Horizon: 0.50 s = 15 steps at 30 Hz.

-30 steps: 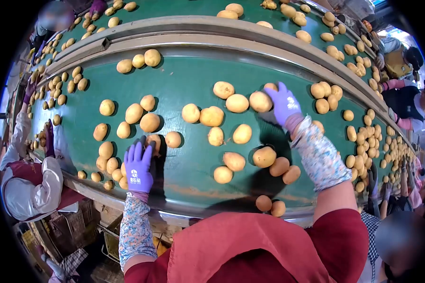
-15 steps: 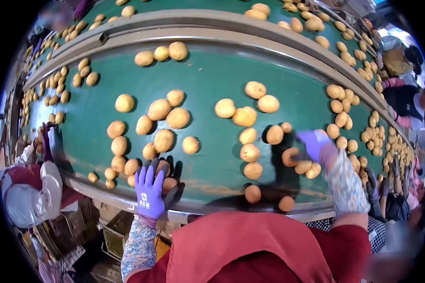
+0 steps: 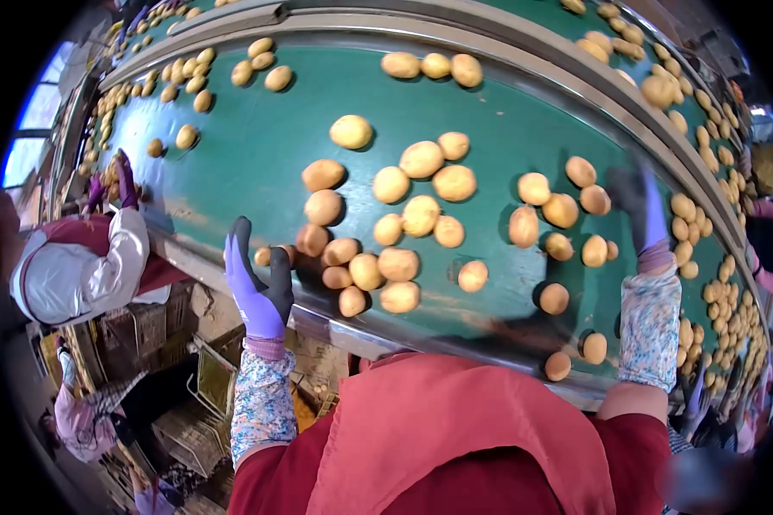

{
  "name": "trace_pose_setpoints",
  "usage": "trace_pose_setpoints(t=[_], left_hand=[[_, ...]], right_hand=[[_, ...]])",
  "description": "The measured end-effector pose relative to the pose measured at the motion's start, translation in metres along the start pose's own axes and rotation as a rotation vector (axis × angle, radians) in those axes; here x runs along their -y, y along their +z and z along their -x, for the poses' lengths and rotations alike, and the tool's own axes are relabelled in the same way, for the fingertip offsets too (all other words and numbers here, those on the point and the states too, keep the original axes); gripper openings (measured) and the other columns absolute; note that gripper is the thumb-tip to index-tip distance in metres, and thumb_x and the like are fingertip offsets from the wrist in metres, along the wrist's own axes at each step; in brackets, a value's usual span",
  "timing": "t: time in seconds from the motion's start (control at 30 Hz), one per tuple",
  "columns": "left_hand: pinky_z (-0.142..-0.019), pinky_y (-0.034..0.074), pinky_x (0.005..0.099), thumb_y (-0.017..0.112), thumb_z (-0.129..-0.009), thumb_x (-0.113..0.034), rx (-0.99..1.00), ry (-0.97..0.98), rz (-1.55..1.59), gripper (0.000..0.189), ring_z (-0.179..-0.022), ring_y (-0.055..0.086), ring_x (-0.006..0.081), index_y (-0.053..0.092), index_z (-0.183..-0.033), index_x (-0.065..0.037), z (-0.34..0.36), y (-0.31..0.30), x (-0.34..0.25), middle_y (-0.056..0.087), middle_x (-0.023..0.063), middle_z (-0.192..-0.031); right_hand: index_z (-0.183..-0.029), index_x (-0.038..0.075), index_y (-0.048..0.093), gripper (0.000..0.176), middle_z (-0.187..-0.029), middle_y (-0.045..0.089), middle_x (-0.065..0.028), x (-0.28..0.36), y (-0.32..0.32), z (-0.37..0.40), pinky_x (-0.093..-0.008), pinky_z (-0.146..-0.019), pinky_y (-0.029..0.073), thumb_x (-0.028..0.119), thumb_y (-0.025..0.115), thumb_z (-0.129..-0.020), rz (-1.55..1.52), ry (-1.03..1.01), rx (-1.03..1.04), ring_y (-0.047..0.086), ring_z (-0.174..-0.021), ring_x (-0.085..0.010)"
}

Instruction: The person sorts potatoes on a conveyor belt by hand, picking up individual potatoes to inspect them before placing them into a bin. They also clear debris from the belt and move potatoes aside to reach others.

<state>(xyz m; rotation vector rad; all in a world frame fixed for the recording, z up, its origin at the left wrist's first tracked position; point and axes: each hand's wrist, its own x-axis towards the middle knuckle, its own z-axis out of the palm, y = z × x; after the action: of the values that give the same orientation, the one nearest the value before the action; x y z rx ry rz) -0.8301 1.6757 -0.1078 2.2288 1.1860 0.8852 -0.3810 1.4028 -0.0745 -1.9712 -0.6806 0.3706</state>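
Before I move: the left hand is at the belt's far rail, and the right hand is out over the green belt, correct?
Not quite: the head view shows the left hand at the near edge, not the far rail. The right hand is indeed out over the green belt.

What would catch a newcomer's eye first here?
The broad green belt curving across the view, scattered with potatoes. Then the person's purple-and-black gloves: the left hand spread at the belt's near edge, the right hand a blur toward the far side.
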Motion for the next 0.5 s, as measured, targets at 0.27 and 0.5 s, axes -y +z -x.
trace_pose_setpoints(t=[0.27, 0.5], left_hand=[[-0.105, 0.043, 0.0484, 0.074, -0.083, -0.016, 0.167, 0.015, 0.057, 0.05, -0.117, 0.057, 0.0402, 0.057, -0.126, 0.004, 0.019, 0.008, 0.029, 0.059, 0.0232, -0.127], [-0.094, 0.042, 0.0502, 0.07, -0.08, -0.028, 0.766, 0.845, 0.163, 0.039, -0.12, 0.051, 0.0273, 0.062, -0.116, -0.016, 0.034, 0.076, -0.032, 0.057, 0.0049, -0.125]], right_hand=[[-0.127, 0.007, 0.056, 0.054, -0.109, 0.065, -0.0131, 0.026, 0.069, -0.003, -0.0404, -0.09, 0.052, 0.024, 0.078, -0.081, 0.553, 0.196, 0.824, 0.064, -0.104, -0.03], [-0.117, 0.005, 0.06, 0.026, -0.094, 0.061, -0.0073, 0.055, 0.109, -0.04, -0.0279, -0.065, 0.048, 0.023, 0.055, -0.099, 0.082, -0.095, 0.292, 0.058, -0.077, -0.014]])
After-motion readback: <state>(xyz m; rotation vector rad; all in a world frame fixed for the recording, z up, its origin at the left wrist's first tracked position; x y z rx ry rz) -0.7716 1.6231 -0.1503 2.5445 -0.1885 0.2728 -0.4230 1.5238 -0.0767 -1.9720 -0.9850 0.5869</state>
